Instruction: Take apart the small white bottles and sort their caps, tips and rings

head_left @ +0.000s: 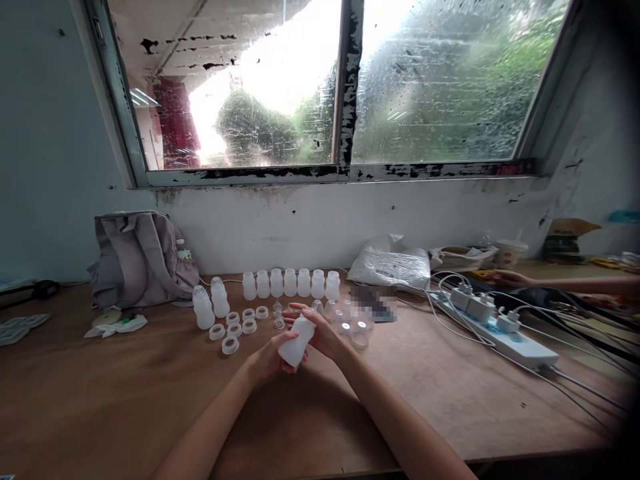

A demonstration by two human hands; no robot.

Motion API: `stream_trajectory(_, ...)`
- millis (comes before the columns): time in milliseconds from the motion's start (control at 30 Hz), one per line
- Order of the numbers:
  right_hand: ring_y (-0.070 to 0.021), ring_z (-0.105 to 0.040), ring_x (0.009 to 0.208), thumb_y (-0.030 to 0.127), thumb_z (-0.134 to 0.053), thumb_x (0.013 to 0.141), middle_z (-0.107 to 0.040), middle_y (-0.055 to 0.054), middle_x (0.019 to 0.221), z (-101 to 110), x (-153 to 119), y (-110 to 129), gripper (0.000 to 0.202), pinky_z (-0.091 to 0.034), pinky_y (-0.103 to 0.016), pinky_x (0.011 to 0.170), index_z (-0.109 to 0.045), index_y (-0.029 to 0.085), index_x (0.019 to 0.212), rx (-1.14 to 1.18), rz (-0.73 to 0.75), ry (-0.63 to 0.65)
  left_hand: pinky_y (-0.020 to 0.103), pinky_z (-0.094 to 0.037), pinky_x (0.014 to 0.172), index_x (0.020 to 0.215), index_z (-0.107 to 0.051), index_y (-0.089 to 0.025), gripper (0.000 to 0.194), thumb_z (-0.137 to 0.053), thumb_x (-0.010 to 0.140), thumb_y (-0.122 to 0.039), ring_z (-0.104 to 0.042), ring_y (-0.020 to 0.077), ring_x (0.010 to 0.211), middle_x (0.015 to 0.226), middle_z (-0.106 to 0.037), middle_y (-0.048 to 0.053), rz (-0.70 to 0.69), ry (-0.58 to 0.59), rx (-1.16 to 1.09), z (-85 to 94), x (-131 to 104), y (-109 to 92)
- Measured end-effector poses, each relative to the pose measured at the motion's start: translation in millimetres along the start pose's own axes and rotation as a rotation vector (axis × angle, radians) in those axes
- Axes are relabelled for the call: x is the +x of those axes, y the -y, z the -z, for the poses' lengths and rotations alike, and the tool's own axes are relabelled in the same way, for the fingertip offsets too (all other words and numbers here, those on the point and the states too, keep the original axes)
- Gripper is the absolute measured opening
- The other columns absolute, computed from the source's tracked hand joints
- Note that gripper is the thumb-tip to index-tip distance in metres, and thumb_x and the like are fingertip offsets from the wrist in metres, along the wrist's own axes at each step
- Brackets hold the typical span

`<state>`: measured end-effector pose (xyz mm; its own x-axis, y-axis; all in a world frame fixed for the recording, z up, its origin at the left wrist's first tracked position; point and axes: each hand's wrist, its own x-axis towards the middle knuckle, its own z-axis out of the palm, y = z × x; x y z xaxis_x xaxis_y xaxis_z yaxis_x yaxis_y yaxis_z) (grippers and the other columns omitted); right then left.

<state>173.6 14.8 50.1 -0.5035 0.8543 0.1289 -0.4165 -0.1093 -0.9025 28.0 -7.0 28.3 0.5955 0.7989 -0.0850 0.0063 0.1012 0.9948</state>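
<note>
A frosted white baby bottle [295, 345] lies tilted between my two hands above the table. My left hand [270, 357] wraps round its lower part. My right hand [320, 330] closes on its upper end, hiding the bottle's mouth. Just beyond are clear bottle nipples [279, 317], partly behind my fingers. White collar rings [234, 329] lie in a cluster to the left. Clear domed caps [359, 335] stand to the right of my right hand. Several open bottles [290, 283] form a row at the back, and two capped bottles [203, 308] stand at the left.
A grey backpack [143, 257] leans on the wall at the left, near a crumpled tissue [117, 325]. Silvery plastic packaging [390, 263] lies at the back right. A power strip [500, 333] with trailing cables crosses the right side. Another person's hand [507, 278] reaches in there.
</note>
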Motion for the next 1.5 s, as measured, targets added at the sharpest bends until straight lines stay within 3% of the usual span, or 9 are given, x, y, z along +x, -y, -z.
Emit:
stream_trajectory(100, -0.0222, -0.054, 0.093, 0.037, -0.054, 0.069, -0.061, -0.006, 0.095, 1.1, 1.2, -1.1, 0.025, -0.043, -0.03, 0.069, -0.054, 0.02, 0.087, -0.055, 0.015, -0.038, 0.022, -0.037, 0.046, 0.094, -0.053, -0.011, 0.049, -0.036, 0.075, -0.052, -0.048, 0.0111, 0.053, 0.069, -0.056, 0.005, -0.055, -0.02, 0.061, 0.7, 0.7, 0.7)
stream_trajectory(233, -0.0197, -0.056, 0.083, 0.037, -0.056, 0.068, -0.062, -0.005, 0.085, 5.6, 7.6, -3.3, 0.022, -0.042, -0.028, 0.066, -0.052, 0.019, 0.078, -0.234, 0.122, -0.102, 0.028, -0.042, 0.06, 0.095, -0.054, -0.013, 0.042, -0.045, 0.072, -0.048, -0.055, 0.0191, 0.069, 0.077, -0.059, 0.007, -0.241, -0.332, 0.655, -1.9, 7.0, 3.3)
stream_trajectory(333, -0.0175, -0.054, 0.08, 0.042, -0.058, 0.066, -0.06, -0.004, 0.086, 12.1, 9.6, 5.4, 0.029, -0.042, -0.027, 0.066, -0.054, 0.019, 0.084, -0.55, 0.205, -0.195, 0.032, -0.042, 0.068, 0.109, -0.046, -0.018, 0.048, -0.046, 0.072, -0.048, -0.056, 0.0231, 0.079, 0.087, -0.06, 0.009, -0.334, -0.563, 1.067, 3.6, 9.8, 9.3)
stream_trajectory(433, -0.0151, -0.053, 0.078, 0.046, -0.055, 0.067, -0.056, -0.003, 0.092, 27.2, 4.9, 25.0, 0.045, -0.042, -0.025, 0.062, -0.049, 0.023, 0.104, -0.753, 0.218, -0.289, 0.032, -0.043, 0.072, 0.113, -0.043, -0.021, 0.048, -0.044, 0.073, -0.048, -0.054, 0.0224, 0.086, 0.098, -0.056, 0.009, -0.43, -0.631, 1.22, 17.2, 10.4, 16.8)
stream_trajectory(533, -0.0118, -0.051, 0.063, 0.048, -0.054, 0.067, -0.055, -0.003, 0.087, 50.7, -5.1, 46.5, 0.043, -0.038, -0.023, 0.051, -0.05, 0.023, 0.102, -0.847, 0.157, -0.388, 0.032, -0.043, 0.074, 0.112, -0.043, -0.022, 0.047, -0.045, 0.073, -0.049, -0.053, 0.0211, 0.087, 0.102, -0.052, 0.007, -0.452, -0.671, 1.217, 30.3, 11.6, 21.4)
stream_trajectory(767, -0.0134, -0.045, 0.052, 0.02, -0.067, 0.05, -0.052, -0.003, 0.054, 88.9, -18.5, 57.9, 0.012, -0.031, -0.026, 0.045, -0.055, 0.018, 0.048, -1.12, -0.059, -0.593, 0.032, -0.041, 0.079, 0.112, -0.044, -0.021, 0.045, -0.049, 0.072, -0.043, -0.05, 0.021, 0.092, 0.101, -0.049, 0.007, -0.42, -0.602, 1.159, 35.7, 12.1, 20.4)
stream_trajectory(1167, -0.0085, -0.044, 0.036, 0.008, -0.067, 0.048, -0.049, 0.003, 0.049, 82.1, -23.2, 49.0, 0.028, -0.027, -0.02, 0.036, -0.056, 0.017, 0.072, -1.138, -0.395, -0.432, 0.033, -0.04, 0.081, 0.109, -0.049, -0.017, 0.046, -0.054, 0.07, -0.042, -0.051, 0.0205, 0.09, 0.1, -0.052, 0.008, -0.375, -0.595, 0.988, 44.2, 16.9, 24.0)
stream_trajectory(1367, -0.0087, -0.049, 0.043, 0.042, -0.056, 0.066, -0.057, -0.005, 0.079, 68.4, -5.1, 36.1, 0.032, -0.032, -0.02, 0.033, -0.055, 0.018, 0.087, -0.98, 0.096, -0.473, 0.031, -0.036, 0.088, 0.111, -0.047, -0.02, 0.042, -0.054, 0.072, -0.033, -0.047, 0.0191, 0.1, 0.109, -0.052, 0.007, -0.433, -0.497, 0.895, 44.1, 15.0, 23.4)
stream_trajectory(1500, -0.0095, -0.049, 0.045, 0.048, -0.048, 0.07, -0.056, -0.005, 0.078, 57.4, 8.7, 19.0, 0.04, -0.034, -0.021, 0.036, -0.051, 0.019, 0.098, -0.877, 0.276, -0.587, 0.03, -0.036, 0.088, 0.109, -0.049, -0.02, 0.039, -0.053, 0.072, -0.033, -0.049, 0.0185, 0.1, 0.108, -0.054, 0.006, -0.395, -0.504, 0.82, 42.1, 13.1, 19.6)
